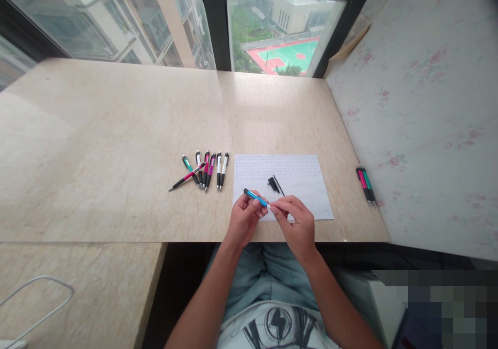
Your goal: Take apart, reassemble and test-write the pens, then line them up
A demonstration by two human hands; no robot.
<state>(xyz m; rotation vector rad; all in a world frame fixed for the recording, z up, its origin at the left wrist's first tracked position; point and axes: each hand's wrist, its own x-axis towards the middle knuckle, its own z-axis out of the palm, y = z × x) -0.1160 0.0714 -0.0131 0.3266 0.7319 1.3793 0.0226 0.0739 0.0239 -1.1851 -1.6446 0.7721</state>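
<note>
- Near left: a white cable (58,277) loops over the lower stone surface (101,292).
- Left of centre, on the marble-patterned countertop (116,131): seven pens with black grips. A pink pen (187,177) lies aslant over a green pen (187,162); to their right come a white-barrelled pen (198,158), a red pen (206,161), a purple pen (211,164) and two more white pens side by side. Small markings on some barrels are too fine to read.
- Centre: the left hand (243,220), thumb and fingers closed around a blue pen (254,197), held above the near edge of a paper sheet (303,183), its clip end pointing far left.
- The sheet bears rows of faint handwriting across its far part, illegible at this scale. On it lie small black pen parts (273,184) and, just right of them, a thin black rod (279,185).
- Right of the blue pen: the right hand (299,222), thumb and index finger pinching the pen's pale near-right end; whether that end is a separate piece cannot be told.
- Far right: two pens, pink and green, side by side near the floral wallpaper (424,131).
- Near centre: a white shirt (252,333) printed with a circled lightning bolt (277,324).
</note>
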